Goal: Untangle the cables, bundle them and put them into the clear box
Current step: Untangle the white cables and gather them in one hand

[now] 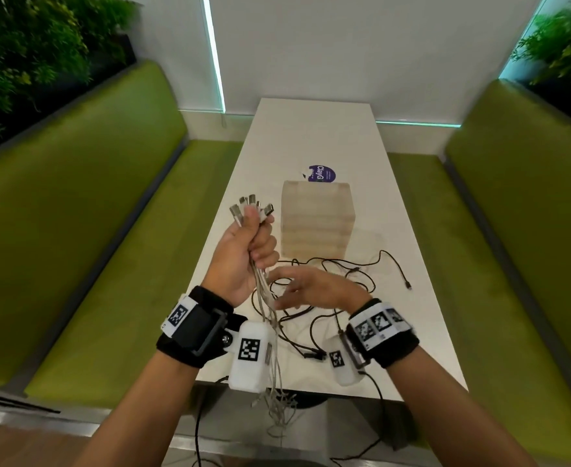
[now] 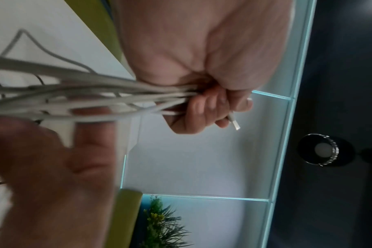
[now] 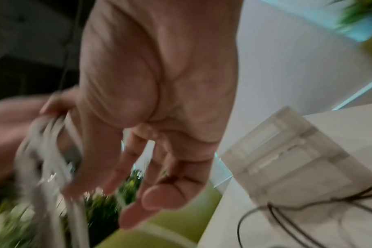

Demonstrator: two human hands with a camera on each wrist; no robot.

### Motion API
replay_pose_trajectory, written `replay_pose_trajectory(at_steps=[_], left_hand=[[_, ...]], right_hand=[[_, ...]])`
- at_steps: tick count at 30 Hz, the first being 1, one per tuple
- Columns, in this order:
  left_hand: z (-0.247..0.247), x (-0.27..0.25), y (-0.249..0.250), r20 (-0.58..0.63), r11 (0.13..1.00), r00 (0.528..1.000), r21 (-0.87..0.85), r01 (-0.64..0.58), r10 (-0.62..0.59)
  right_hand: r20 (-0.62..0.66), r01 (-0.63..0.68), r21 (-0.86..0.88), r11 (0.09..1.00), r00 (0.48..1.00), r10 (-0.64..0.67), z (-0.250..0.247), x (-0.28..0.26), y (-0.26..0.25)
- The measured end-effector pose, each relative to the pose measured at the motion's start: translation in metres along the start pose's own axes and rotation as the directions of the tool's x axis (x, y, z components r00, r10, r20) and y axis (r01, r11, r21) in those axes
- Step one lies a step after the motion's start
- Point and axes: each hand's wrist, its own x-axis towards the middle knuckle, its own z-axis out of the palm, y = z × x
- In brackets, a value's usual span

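My left hand (image 1: pixel 250 244) is raised over the table's left side and grips a bunch of white cables (image 1: pixel 267 308) just below their plugs (image 1: pixel 250 207), which fan out above the fist. The loose ends hang down past the table's near edge. In the left wrist view the fingers (image 2: pixel 202 107) curl round the white cables (image 2: pixel 85 94). My right hand (image 1: pixel 297 291) is beside the hanging strands, fingers straight and spread, blurred in the right wrist view (image 3: pixel 138 167). Black cables (image 1: pixel 338 284) lie tangled on the table. The clear box (image 1: pixel 316 224) stands beyond them.
The white table (image 1: pixel 412 298) is narrow, with green benches (image 1: pixel 109 230) on both sides. A purple round sticker (image 1: pixel 321 173) lies behind the box. A black plug end (image 1: pixel 409 286) lies near the right edge. Plants stand at both back corners.
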Motion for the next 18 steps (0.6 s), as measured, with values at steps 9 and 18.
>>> replay_pose_trajectory(at_steps=[9,18], left_hand=[[0.002,-0.016,0.061,0.038,0.988,0.988,-0.052,-0.148,0.150],[0.000,-0.023,0.082,0.084,0.977,0.975,-0.075,-0.200,0.206]], right_hand=[[0.042,-0.198,-0.416,0.888,0.971,0.236,0.026,0.020,0.064],[-0.370,-0.082,-0.272,0.959,0.929,-0.026,0.048,0.034,0.054]])
